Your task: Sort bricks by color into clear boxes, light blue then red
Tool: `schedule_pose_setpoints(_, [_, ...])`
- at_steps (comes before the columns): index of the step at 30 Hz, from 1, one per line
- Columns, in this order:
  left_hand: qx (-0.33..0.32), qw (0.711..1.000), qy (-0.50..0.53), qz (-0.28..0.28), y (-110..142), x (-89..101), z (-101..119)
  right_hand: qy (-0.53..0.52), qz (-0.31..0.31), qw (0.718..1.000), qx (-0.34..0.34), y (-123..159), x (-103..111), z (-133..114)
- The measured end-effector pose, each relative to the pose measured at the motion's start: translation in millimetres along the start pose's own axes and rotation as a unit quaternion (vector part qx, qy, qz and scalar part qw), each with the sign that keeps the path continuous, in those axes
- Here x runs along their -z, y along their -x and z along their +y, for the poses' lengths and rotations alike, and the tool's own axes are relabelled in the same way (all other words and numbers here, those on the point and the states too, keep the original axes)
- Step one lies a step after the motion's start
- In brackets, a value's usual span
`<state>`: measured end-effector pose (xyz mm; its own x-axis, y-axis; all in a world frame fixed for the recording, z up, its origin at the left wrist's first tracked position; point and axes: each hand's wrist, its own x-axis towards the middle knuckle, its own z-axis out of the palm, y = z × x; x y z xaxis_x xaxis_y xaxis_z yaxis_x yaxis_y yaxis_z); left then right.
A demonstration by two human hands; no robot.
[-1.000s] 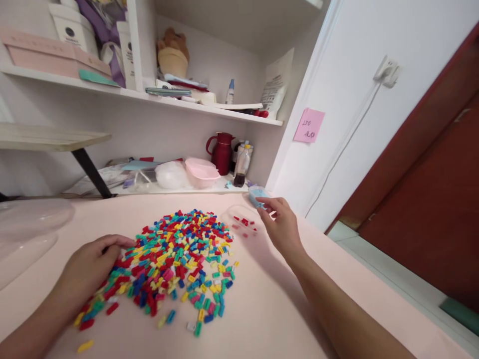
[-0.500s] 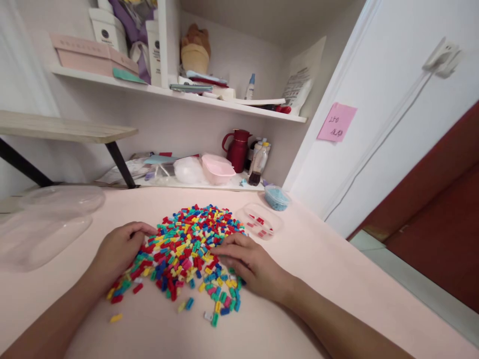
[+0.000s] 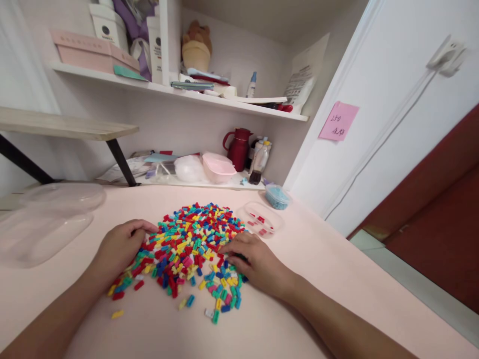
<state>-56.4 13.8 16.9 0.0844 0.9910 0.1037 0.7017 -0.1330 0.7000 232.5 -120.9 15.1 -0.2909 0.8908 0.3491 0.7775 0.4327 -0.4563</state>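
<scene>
A wide heap of small plastic building bricks (image 3: 187, 239) in red, yellow, blue, green and white is spread over the pale pink tabletop (image 3: 164, 334). At the heap's left edge rests my left hand (image 3: 125, 244), its fingers loosely bent and touching the outer bricks; nothing shows in it. My right hand (image 3: 252, 257) lies over the right side of the heap. Its thumb and fingers are apart, their tips among the bricks, and no held brick is visible. Just beyond it stands a clear plastic container (image 3: 280, 219) with several red bricks inside.
A lidded tub of blue bits (image 3: 277, 197) sits at the back right. Clear plastic lids or trays (image 3: 45, 239) lie at the left. Along the back stand a pink bowl (image 3: 219, 167), a dark red jug (image 3: 238, 148) and a bottle (image 3: 259, 162), below a shelf (image 3: 224, 102).
My right hand has shifted slightly right, its fingers drawing back over the bricks. My left hand stays at the heap's edge. The view has shifted a little.
</scene>
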Motion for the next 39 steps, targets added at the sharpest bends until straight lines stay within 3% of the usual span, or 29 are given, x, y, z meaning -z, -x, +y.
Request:
schedule_pose_setpoints(5, [-0.003,1.0,0.009,0.004,0,-0.7,-2,0.009,-0.016,1.0,-0.022,0,1,0])
schedule_pose_setpoints(11, [-0.007,1.0,-0.004,0.0,1,1.3,0,0.026,-0.028,0.999,0.005,2,2,0])
schedule_pose_setpoints(21, [-0.016,1.0,-0.002,-0.006,0,1.0,0,0.028,-0.015,0.999,-0.027,1,-1,1])
schedule_pose_setpoints(39, [-0.028,1.0,-0.01,0.001,-1,0.4,-2,0.019,0.029,0.999,0.003,0,-10,-3])
